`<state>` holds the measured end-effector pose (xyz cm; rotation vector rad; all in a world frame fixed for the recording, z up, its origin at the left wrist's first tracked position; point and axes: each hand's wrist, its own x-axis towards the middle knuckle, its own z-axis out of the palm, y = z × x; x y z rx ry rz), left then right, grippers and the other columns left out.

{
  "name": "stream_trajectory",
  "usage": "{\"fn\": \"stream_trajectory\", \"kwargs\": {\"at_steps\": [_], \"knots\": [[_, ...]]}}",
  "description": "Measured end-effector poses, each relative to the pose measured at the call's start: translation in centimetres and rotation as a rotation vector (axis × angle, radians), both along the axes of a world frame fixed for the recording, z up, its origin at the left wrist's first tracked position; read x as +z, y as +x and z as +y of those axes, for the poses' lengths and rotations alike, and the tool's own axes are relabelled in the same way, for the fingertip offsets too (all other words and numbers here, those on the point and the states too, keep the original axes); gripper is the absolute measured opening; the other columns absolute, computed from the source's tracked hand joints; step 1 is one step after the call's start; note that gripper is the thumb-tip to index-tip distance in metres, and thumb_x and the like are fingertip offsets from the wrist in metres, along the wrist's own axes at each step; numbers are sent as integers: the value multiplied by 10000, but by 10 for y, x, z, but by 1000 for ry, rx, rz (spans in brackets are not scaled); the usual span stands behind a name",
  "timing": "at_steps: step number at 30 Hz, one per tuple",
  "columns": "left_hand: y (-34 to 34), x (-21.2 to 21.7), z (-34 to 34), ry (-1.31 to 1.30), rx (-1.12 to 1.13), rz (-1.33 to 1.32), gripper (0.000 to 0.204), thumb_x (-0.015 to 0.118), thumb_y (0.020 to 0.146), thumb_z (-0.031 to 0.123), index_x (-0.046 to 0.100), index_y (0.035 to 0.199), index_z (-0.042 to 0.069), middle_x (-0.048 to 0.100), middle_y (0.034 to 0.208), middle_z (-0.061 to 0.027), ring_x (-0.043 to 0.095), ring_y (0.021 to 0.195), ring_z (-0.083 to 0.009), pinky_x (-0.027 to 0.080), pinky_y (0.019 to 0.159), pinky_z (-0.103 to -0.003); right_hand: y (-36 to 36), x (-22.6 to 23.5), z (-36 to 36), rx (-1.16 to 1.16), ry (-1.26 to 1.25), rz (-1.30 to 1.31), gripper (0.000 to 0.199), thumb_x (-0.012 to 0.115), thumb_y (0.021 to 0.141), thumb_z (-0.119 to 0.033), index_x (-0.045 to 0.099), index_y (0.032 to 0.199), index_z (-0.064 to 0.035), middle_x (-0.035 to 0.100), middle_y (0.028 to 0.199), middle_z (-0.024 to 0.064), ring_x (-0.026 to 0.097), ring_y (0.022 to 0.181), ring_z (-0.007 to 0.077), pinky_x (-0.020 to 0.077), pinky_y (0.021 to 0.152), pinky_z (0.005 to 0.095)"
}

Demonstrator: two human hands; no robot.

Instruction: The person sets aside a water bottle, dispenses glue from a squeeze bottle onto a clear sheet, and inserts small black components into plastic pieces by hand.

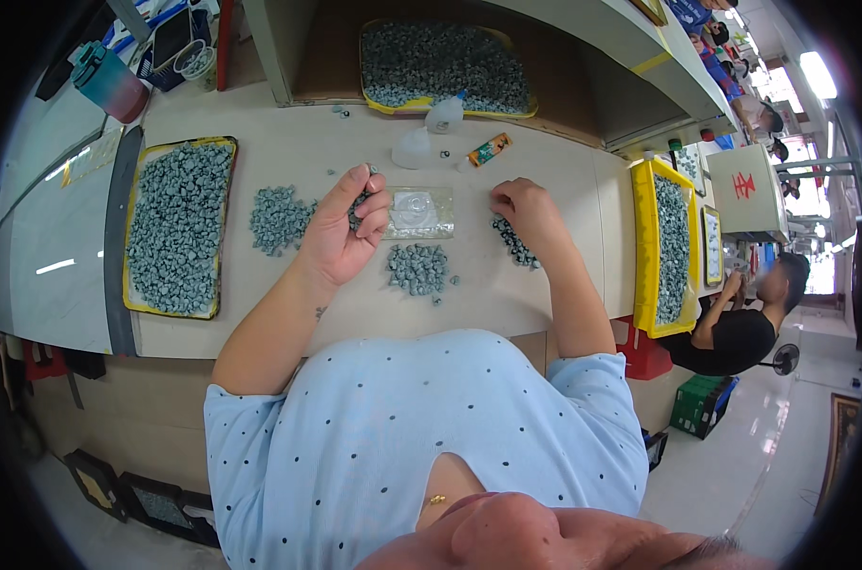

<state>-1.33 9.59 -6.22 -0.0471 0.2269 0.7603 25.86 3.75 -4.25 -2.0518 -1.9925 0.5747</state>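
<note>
My left hand [343, 228] is raised off the table, palm toward me, its fingers curled around several small grey-green parts. My right hand [526, 211] rests on the table with fingertips pinched at a short row of the same grey parts [516, 244]. Between the hands lies a clear plastic sheet [419, 213]. A small heap of grey parts [417, 268] sits just below the sheet, and another heap [279, 218] lies left of my left hand.
A yellow tray of grey parts [176, 226] sits at the left, another [446, 65] on the shelf behind, a third [666, 247] at the right edge. Two white bottles [429, 131] and a small tube [488, 150] stand behind the sheet. A person in black [739, 328] sits to the right.
</note>
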Motion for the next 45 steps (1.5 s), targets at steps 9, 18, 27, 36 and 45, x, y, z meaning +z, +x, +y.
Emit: {"fn": "stream_trajectory", "kwargs": {"at_steps": [9, 18, 27, 36, 45], "knots": [[-7, 3, -2, -35, 5, -26, 111, 587, 880, 149, 527, 904, 58, 473, 821, -13, 338, 608, -65, 284, 461, -182, -13, 0, 2, -4, -44, -46, 128, 612, 778, -61, 605, 897, -16, 594, 890, 151, 575, 816, 326, 468, 722, 368], [-12, -7, -4, -36, -78, -108, 127, 506, 931, 197, 510, 891, 75, 451, 811, 1, 310, 577, -50, 230, 405, -169, -15, -3, -2, -7, -5, 9, 161, 565, 768, 30, 600, 918, -15, 574, 939, 162, 575, 840, 336, 488, 733, 369], [2, -4, -13, 86, -62, 134, 105, 530, 918, 163, 515, 924, 59, 493, 872, -20, 319, 581, -47, 236, 420, -170, -40, 5, -6, -56, 287, 270, 125, 638, 771, -9, 665, 892, -22, 625, 841, 109, 617, 732, 208, 494, 632, 278], [4, -10, -16, 90, -53, 140, 131, 547, 906, 127, 525, 1003, 41, 539, 895, -33, 341, 591, -53, 253, 433, -177, -56, -17, -9, 32, 394, 281, 163, 668, 752, -30, 682, 914, -34, 653, 816, 95, 617, 667, 185, 504, 616, 268], [2, -9, -16, 88, -67, 171, 157, 547, 908, 143, 513, 993, 14, 531, 898, -32, 338, 587, -53, 261, 437, -180, -71, -13, -13, -48, 293, 374, 182, 651, 749, -11, 657, 930, -4, 648, 797, 113, 643, 706, 204, 530, 629, 276]]}}
